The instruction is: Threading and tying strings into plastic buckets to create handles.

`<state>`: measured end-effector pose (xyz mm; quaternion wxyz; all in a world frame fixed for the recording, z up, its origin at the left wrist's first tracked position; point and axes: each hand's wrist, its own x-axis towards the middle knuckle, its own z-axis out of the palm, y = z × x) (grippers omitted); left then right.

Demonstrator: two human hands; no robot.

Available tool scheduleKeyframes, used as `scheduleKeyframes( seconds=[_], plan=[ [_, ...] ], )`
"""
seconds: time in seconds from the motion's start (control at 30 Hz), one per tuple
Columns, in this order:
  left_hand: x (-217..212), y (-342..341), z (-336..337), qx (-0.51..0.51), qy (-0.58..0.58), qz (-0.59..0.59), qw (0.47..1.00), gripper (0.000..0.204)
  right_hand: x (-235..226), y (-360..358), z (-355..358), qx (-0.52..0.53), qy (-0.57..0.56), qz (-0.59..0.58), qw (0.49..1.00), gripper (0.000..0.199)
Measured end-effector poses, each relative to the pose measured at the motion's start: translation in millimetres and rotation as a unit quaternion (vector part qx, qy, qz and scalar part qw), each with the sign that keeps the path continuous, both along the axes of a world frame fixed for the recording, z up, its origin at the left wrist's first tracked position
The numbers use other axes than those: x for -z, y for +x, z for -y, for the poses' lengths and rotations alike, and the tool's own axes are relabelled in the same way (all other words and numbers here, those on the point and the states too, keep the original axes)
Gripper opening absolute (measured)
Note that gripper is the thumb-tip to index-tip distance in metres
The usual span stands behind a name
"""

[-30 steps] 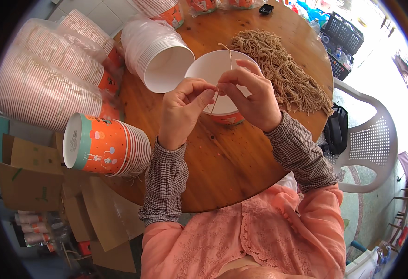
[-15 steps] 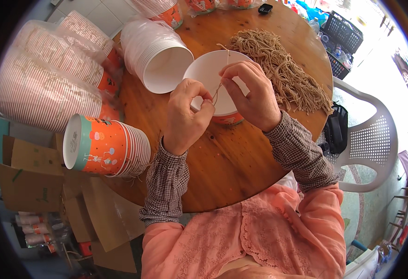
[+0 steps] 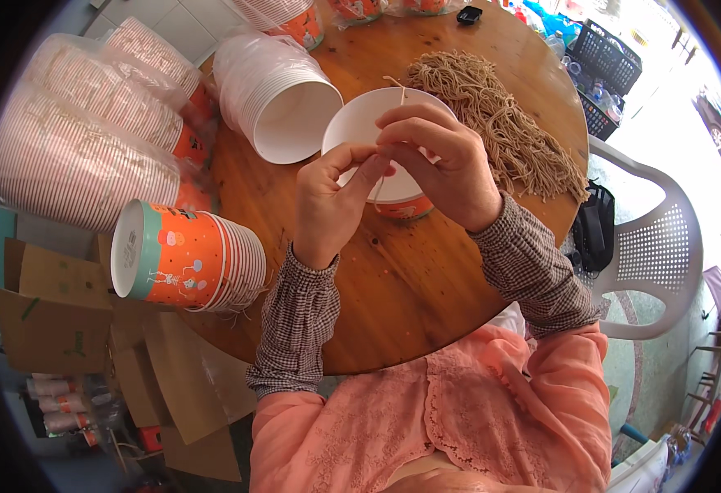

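A white-lined orange paper bucket [image 3: 352, 123] stands upright on the table in front of me. One end of a thin tan cord [image 3: 402, 96] shows at its far rim. Over the near part of the bucket my left hand [image 3: 332, 193] and my right hand [image 3: 451, 164] meet, both with fingertips pinched together on the cord. A short loose end hangs below the fingers against the near rim. Exactly how the cord runs between the fingertips is hidden by the hands. To the right of the bucket lies a thick bundle of tan cords [image 3: 500, 123].
A nested stack of orange buckets [image 3: 184, 259] lies at the table's left edge. Behind it are tall plastic-wrapped stacks [image 3: 81, 152], and a bagged stack [image 3: 295, 119] lies left of the bucket. Cardboard boxes [image 3: 56, 320] stand at lower left, a plastic chair [image 3: 652, 246] at right.
My hands have come together, fingertips now touching over the bucket. The cord loop that showed between them is mostly covered, and a short end now hangs below.
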<state>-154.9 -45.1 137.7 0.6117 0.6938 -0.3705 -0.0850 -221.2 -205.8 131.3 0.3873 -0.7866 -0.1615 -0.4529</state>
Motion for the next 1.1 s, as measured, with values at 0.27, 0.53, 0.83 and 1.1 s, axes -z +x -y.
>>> scheduleKeyframes(
  seconds=[0.27, 0.53, 0.83, 1.1],
  plan=[
    [1.0, -2.7, -1.4, -0.002, 0.05, -0.017, 0.999, 0.012, -10.3, -6.5, 10.3, -0.127, 0.008, -0.158, 0.979, 0.022],
    [6.7, -15.3, -13.6, -0.046, 0.096, 0.191, 0.976, 0.008, -5.3, 3.9, 33.3, 0.007, 0.217, 0.025, 0.976, 0.012],
    [14.5, -17.4, -18.0, -0.033, 0.109, 0.3, 0.947, 0.011, 32.6, 11.4, 78.5, 0.054, 0.265, -0.02, 0.963, 0.008],
    [22.5, -14.7, -17.3, -0.063, 0.112, 0.335, 0.933, 0.008, 70.0, -67.1, 30.1, 0.006, -0.118, -0.111, 0.987, 0.023]
  ],
)
